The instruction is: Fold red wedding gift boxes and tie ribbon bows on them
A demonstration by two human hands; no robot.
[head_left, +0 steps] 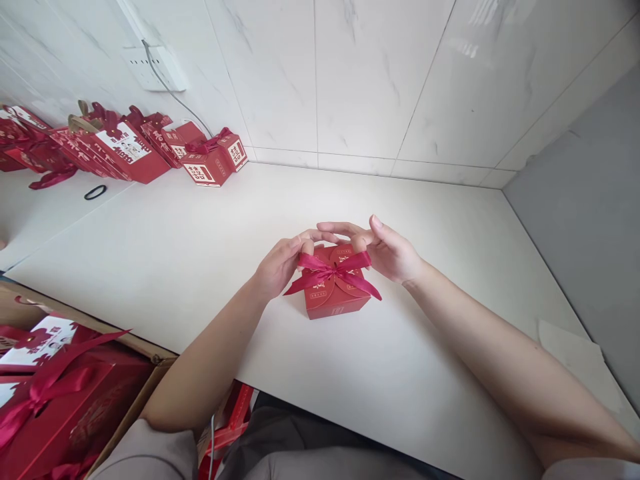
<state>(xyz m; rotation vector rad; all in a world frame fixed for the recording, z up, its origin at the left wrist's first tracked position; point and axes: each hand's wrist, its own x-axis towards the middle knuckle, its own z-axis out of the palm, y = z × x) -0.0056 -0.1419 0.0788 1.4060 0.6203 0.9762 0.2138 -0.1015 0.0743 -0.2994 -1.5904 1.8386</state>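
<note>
A small red gift box (334, 299) with petal-shaped top flaps sits in the middle of the white table (165, 260). A red satin ribbon (334, 273) is tied in a bow across its top. My left hand (281, 261) pinches the bow's left loop. My right hand (387, 250) holds the right loop, its fingers stretched over the box's far edge. Both ribbon tails hang down over the box's front corners.
Several finished red gift boxes (206, 164) with ribbons stand in a row along the tiled wall at the far left. A black hair tie (95, 193) lies near them. A cardboard carton (75, 393) of red boxes sits at my lower left. A wall socket (155, 67) with a cable hangs above.
</note>
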